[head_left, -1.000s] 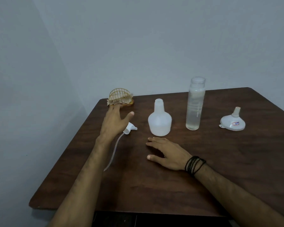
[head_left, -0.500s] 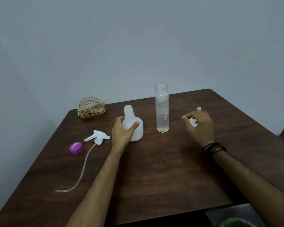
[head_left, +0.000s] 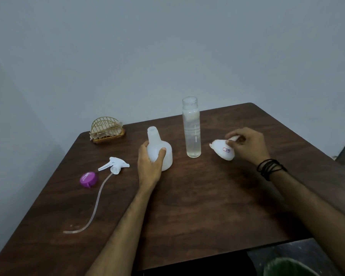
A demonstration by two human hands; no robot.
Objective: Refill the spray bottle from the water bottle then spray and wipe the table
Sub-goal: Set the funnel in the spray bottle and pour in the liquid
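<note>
A white spray bottle [head_left: 164, 154] stands uncapped in the middle of the dark wooden table [head_left: 187, 206]; my left hand [head_left: 150, 166] is wrapped around its body. To its right stands a tall clear water bottle [head_left: 192, 132], open at the top and holding water. Further right, my right hand [head_left: 245, 145] pinches the spout of a white funnel [head_left: 221, 149], which is tilted just off the table. The spray head [head_left: 116, 165] with its long clear tube lies on the table to the left.
A purple cap [head_left: 88, 179] lies beside the spray head. A gold wire holder with napkins [head_left: 107, 130] stands at the back left corner. A green bin [head_left: 287, 267] shows below the table's front right edge. Grey walls close the back and left.
My left hand moved from the far left onto the spray bottle. My right hand left the table centre, took the funnel and tilted it up. The view shifted, revealing the purple cap.
</note>
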